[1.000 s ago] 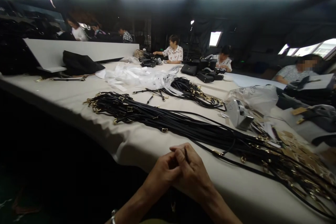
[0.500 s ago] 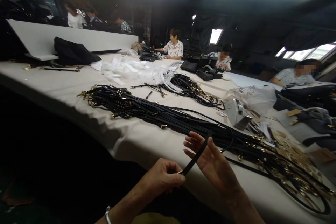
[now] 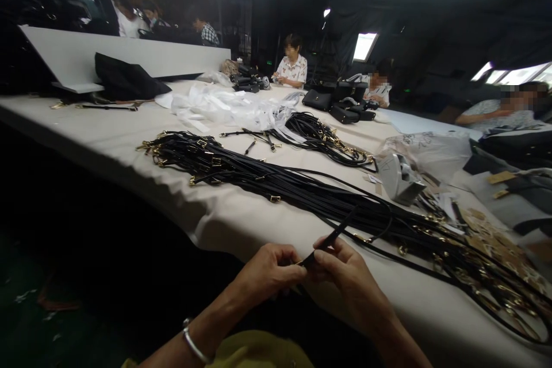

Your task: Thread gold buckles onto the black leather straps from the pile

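My left hand [image 3: 268, 272] and my right hand [image 3: 345, 282] meet at the near edge of the table, and both pinch the end of one thin black strap [image 3: 334, 235]. The strap rises from my fingers toward a long pile of black straps with gold buckles [image 3: 259, 181] that runs across the white table [image 3: 129, 144]. A metal bracelet sits on my left wrist.
A second coil of black straps [image 3: 319, 141], white plastic wrapping [image 3: 224, 109], a small grey device [image 3: 401, 177], and paper tags [image 3: 487, 236] lie on the table. Black bags [image 3: 336, 104] stand farther back. Several other people sit at the far side.
My hands were clasped together, then parted with the strap stretched between them. My right hand has now closed on the strap next to my left hand.
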`<act>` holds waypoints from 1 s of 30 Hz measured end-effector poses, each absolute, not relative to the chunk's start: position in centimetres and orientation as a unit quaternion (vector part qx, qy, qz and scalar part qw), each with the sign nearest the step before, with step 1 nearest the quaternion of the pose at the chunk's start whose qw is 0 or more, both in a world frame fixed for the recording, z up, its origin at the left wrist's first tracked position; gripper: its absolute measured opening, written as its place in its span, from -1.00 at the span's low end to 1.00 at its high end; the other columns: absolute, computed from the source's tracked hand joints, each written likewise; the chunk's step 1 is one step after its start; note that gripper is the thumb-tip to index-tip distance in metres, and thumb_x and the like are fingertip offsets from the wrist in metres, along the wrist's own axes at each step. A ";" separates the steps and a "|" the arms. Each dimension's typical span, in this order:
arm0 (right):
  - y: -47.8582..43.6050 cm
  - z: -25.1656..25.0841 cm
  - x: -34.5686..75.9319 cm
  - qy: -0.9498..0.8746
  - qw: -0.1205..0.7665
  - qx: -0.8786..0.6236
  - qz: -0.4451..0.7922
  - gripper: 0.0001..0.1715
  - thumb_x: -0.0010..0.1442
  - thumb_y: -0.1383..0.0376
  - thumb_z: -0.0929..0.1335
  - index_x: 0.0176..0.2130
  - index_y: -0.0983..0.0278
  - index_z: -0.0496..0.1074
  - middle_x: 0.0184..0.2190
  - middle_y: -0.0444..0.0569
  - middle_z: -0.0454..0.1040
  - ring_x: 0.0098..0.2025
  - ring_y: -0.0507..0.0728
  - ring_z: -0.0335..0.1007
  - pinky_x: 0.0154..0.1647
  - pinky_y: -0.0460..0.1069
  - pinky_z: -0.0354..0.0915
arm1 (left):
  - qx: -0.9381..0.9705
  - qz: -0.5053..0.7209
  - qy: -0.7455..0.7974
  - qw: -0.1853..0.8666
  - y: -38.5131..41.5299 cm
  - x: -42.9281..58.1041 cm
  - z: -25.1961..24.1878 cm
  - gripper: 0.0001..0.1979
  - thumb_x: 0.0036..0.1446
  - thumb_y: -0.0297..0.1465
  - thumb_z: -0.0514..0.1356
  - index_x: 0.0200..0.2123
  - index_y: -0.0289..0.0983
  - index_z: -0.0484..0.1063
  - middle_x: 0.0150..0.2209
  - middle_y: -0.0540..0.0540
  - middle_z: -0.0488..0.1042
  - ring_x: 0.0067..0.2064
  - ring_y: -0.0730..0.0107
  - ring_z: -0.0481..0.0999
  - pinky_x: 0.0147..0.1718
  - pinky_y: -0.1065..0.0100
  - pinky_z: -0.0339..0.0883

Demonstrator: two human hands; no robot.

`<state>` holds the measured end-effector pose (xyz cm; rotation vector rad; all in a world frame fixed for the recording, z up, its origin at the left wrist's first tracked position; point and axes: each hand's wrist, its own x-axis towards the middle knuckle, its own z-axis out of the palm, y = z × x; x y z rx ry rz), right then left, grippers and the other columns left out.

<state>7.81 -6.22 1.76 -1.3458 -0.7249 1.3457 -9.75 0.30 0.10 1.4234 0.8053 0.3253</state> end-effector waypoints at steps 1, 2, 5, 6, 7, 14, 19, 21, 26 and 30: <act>-6.3 1.6 7.8 -0.299 0.527 -0.554 0.570 -0.60 0.02 0.11 0.55 -0.25 0.32 0.50 -0.44 -0.03 0.59 -0.40 0.15 0.49 -0.32 0.02 0.38 | 0.631 0.150 0.355 0.673 0.3 -9.8 0.2 -0.73 0.09 -0.21 0.19 -0.33 -0.33 0.50 -0.62 0.08 0.35 -0.65 0.55 0.21 -0.69 0.52 0.05; -6.4 1.5 7.8 -0.298 0.528 -0.548 0.577 -0.61 0.05 0.11 0.54 -0.25 0.34 0.51 -0.40 0.01 0.60 -0.38 0.16 0.50 -0.29 0.03 0.39 | 0.631 0.159 0.347 0.675 0.3 -9.9 0.2 -0.71 0.10 -0.20 0.18 -0.32 -0.34 0.51 -0.60 0.06 0.37 -0.65 0.56 0.21 -0.68 0.52 0.05; -6.8 1.2 7.7 -0.289 0.530 -0.535 0.591 -0.63 0.07 0.12 0.53 -0.27 0.37 0.56 -0.36 0.05 0.61 -0.34 0.16 0.50 -0.25 0.02 0.39 | 0.627 0.188 0.329 0.681 0.4 -10.1 0.6 -0.65 0.17 -0.17 0.14 -0.30 -0.36 0.53 -0.53 0.01 0.44 -0.62 0.57 0.20 -0.64 0.52 0.04; -6.9 1.2 7.6 -0.286 0.534 -0.532 0.592 -0.65 0.06 0.13 0.54 -0.27 0.37 0.57 -0.37 0.04 0.61 -0.34 0.15 0.50 -0.24 0.02 0.39 | 0.624 0.191 0.328 0.683 0.4 -10.1 0.7 -0.65 0.19 -0.18 0.13 -0.28 -0.36 0.54 -0.52 0.00 0.46 -0.61 0.57 0.20 -0.64 0.52 0.03; -7.0 1.2 7.4 -0.285 0.537 -0.530 0.591 -0.66 0.06 0.15 0.54 -0.26 0.36 0.57 -0.38 0.02 0.60 -0.34 0.14 0.49 -0.23 0.01 0.38 | 0.621 0.194 0.328 0.685 0.4 -10.1 0.8 -0.65 0.20 -0.19 0.12 -0.26 -0.35 0.55 -0.51 -0.01 0.47 -0.60 0.57 0.21 -0.63 0.52 0.03; -7.4 1.0 6.7 -0.292 0.543 -0.529 0.582 -0.72 0.09 0.17 0.53 -0.27 0.34 0.60 -0.40 -0.03 0.58 -0.33 0.13 0.45 -0.21 0.00 0.34 | 0.623 0.240 0.334 0.665 -0.2 -10.2 0.5 -0.75 0.20 -0.32 0.14 -0.20 -0.35 0.53 -0.41 -0.07 0.56 -0.46 0.44 0.42 -0.52 0.48 0.17; -7.6 1.0 6.1 -0.298 0.554 -0.537 0.562 -0.70 0.11 0.16 0.52 -0.22 0.32 0.60 -0.37 -0.04 0.57 -0.32 0.11 0.42 -0.22 -0.02 0.34 | 0.647 0.281 0.349 0.617 -0.5 -10.3 -0.1 -0.74 0.20 -0.36 0.17 -0.06 -0.31 0.47 -0.44 -0.03 0.56 -0.40 0.36 0.50 -0.39 0.42 0.27; -7.7 1.1 6.0 -0.309 0.551 -0.549 0.547 -0.69 0.10 0.13 0.52 -0.23 0.30 0.60 -0.38 -0.05 0.58 -0.32 0.12 0.43 -0.22 -0.02 0.36 | 0.651 0.290 0.345 0.610 -0.6 -10.3 -0.1 -0.72 0.21 -0.37 0.16 -0.02 -0.30 0.44 -0.42 -0.02 0.57 -0.39 0.34 0.52 -0.37 0.41 0.29; -7.9 1.5 5.3 -0.329 0.526 -0.589 0.519 -0.61 0.07 0.05 0.52 -0.23 0.28 0.61 -0.34 -0.01 0.62 -0.24 0.24 0.50 -0.20 0.04 0.40 | 0.657 0.309 0.347 0.594 -1.0 -10.3 0.0 -0.70 0.21 -0.40 0.15 0.02 -0.27 0.39 -0.42 0.01 0.56 -0.40 0.38 0.50 -0.36 0.42 0.27; -8.2 2.0 4.6 -0.416 0.492 -0.639 0.420 -0.63 0.09 0.02 0.49 -0.25 0.24 0.63 -0.32 0.06 0.64 -0.20 0.36 0.53 -0.19 0.10 0.41 | 0.664 0.317 0.346 0.582 -1.0 -10.4 -0.4 -0.70 0.19 -0.42 0.16 0.01 -0.26 0.39 -0.46 0.05 0.48 -0.43 0.42 0.42 -0.38 0.42 0.22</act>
